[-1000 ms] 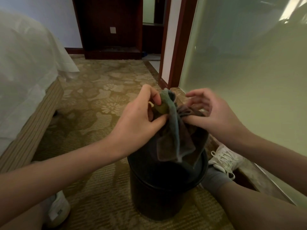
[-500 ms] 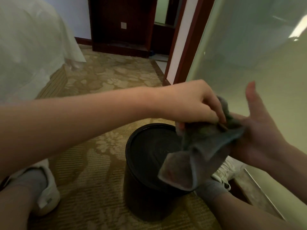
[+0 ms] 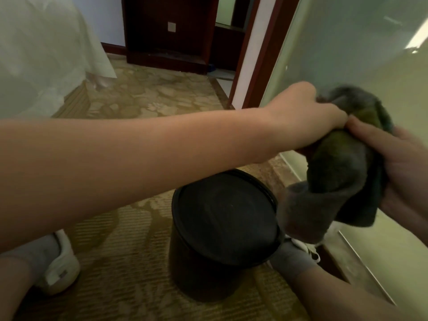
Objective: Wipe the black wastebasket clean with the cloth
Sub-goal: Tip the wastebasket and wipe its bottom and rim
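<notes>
Quick one on cloth prep. We've got the cloth (image 3: 342, 172) bunched up in the air, up and to the right of the black wastebasket (image 3: 199, 274) and not touching it. The bin stands on the carpet (image 3: 139, 262) between our white sneakers (image 3: 60, 267).

Our left hand (image 3: 308, 117) stretches across, fingers curled tight on the cloth's top end. Our right hand (image 3: 400, 158) cups it from the right, thumb pressed on. We reckon we're folding it into a pad.

Tip: seat a flat, fat pad in the right palm first, and tuck in the loose flap hanging near the rim. Honestly can't tell if that dark disc is the bin's inside floor or an upturned base. So we'd start at the rim, work round, and use the left hand to steady the wall.
</notes>
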`<state>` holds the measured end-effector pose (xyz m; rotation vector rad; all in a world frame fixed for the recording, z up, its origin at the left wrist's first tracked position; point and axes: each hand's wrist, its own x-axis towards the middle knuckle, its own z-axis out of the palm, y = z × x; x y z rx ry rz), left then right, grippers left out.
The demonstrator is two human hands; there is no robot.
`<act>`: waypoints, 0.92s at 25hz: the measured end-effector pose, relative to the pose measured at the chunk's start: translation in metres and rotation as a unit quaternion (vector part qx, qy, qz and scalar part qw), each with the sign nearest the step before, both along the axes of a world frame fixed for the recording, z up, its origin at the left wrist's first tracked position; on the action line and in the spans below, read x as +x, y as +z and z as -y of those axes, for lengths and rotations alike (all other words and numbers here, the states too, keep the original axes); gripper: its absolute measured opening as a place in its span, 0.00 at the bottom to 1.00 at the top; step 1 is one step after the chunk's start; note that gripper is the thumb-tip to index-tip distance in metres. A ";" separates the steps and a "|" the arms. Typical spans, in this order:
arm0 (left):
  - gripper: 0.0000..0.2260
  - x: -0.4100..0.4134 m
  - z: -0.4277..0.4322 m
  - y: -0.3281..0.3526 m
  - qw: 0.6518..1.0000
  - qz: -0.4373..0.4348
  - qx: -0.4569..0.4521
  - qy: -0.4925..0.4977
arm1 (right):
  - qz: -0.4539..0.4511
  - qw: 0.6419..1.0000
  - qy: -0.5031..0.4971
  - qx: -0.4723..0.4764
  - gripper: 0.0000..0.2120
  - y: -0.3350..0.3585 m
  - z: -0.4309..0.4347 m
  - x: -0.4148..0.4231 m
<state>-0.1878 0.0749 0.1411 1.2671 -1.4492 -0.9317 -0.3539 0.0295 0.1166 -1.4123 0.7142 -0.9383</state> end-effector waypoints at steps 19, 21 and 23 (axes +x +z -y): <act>0.29 0.132 -0.081 -0.204 0.951 0.209 0.196 0.119 | -0.575 0.655 0.039 -0.488 0.26 -0.137 0.022 0.067; 0.28 0.128 -0.083 -0.210 0.962 0.169 0.183 0.109 | -0.542 0.669 0.049 -0.506 0.22 -0.140 0.026 0.061; 0.24 0.124 -0.081 -0.211 0.970 0.143 0.169 0.099 | -0.533 0.675 0.028 -0.509 0.17 -0.145 0.038 0.069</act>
